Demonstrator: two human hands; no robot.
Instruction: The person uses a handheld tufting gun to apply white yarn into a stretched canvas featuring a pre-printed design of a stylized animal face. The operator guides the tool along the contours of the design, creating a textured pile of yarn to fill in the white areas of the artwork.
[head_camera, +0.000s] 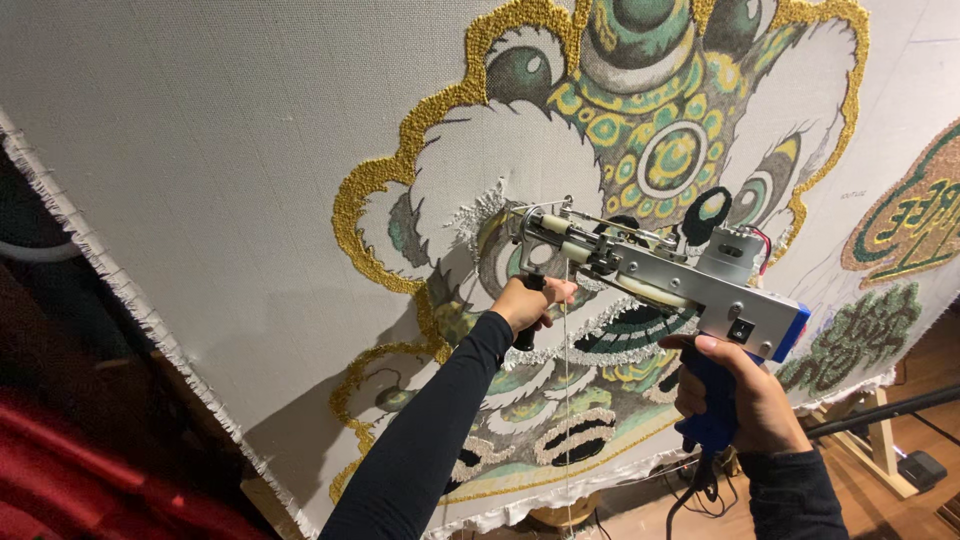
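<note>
A silver tufting gun (650, 270) with a blue rear handle points its needle end at a stretched grey cloth (230, 170). My left hand (530, 303) grips the gun's black front handle, close to the cloth. My right hand (735, 400) is wrapped around the blue rear handle, with a cable hanging below it. The cloth carries a partly tufted lion-head design (640, 130) in gold, green, white and silver yarn. A thin strand of yarn (567, 400) runs down from the gun between my arms.
More tufted green and gold shapes (915, 220) sit on the cloth at the right. A wooden frame leg and a black bar (880, 410) stand at the lower right above a wooden floor. Red fabric (90, 480) lies at the lower left.
</note>
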